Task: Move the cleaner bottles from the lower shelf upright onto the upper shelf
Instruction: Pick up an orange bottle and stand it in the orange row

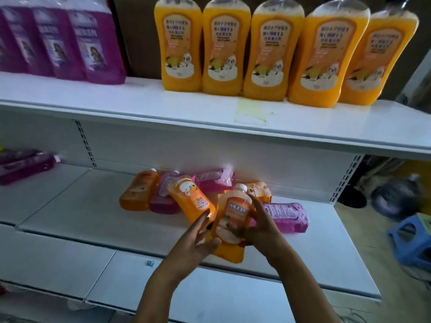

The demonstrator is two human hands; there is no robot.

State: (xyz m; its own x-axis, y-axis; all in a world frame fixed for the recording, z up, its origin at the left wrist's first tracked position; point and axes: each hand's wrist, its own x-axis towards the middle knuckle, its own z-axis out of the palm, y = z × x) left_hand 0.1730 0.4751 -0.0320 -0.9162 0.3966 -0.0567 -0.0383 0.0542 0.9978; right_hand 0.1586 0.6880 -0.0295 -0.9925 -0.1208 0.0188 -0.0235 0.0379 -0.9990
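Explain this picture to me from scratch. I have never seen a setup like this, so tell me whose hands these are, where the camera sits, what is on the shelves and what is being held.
There is no machine here: a person works with two bare hands. The single picture comes from a wide-angle camera worn on the person's head, looking forward and down, so the arms reach in from the bottom edge.

The left hand and right hand together grip one orange bottle with a white cap, just above the lower shelf.

Behind it on that shelf lies a heap of orange and pink bottles on their sides, with a purple one lying far left.

On the upper shelf five orange bottles stand upright in a row, with purple bottles upright to their left. A blue stool stands on the floor at the right.
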